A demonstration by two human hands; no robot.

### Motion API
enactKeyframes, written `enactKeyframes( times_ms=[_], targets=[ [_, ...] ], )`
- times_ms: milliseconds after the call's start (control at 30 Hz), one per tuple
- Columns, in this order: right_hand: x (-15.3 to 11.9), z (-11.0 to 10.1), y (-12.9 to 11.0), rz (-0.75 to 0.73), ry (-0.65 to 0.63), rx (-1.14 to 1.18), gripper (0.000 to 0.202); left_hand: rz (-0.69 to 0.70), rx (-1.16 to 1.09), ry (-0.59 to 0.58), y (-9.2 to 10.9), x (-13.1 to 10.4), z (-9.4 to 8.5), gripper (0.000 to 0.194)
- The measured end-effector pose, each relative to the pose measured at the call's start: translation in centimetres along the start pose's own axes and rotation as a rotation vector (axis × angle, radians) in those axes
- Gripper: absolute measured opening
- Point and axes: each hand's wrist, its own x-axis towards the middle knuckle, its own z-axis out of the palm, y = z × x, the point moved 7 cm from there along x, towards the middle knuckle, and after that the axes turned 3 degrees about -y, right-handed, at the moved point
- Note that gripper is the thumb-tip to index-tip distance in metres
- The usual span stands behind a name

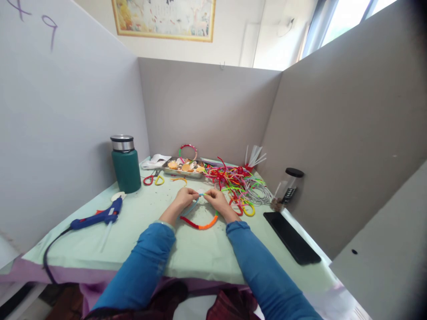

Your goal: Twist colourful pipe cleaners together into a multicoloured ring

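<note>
A ring wrapped in colored fuzzy stems (200,227) hangs toward me over the pale green cloth, dark red at its lower left, orange at its lower right, with green and light blue higher up. My left hand (185,198) pinches the light blue piece at the far side of the ring. Beside it, my right hand (216,200) pinches the same far part from the right, the fingertips of both hands nearly touching. Just behind my hands lies a short orange stem (180,180).
Left are a green bottle (126,170) and a blue glue gun (96,219). Behind stand a metal tray (187,174) and a finished ring (188,146). Right are a pile of colored stems (233,178), scissors (248,209), a clear jar (288,189) and a black phone (292,238).
</note>
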Motion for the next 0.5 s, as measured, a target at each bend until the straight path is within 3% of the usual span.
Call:
enactKeyframes(
  times_ms=[500],
  targets=[
    [-0.07, -0.02, -0.10, -0.010, 0.007, 0.003, 0.020, 0.004, 0.029, 0.008, -0.44, 0.39, -0.09, 0.023]
  ],
)
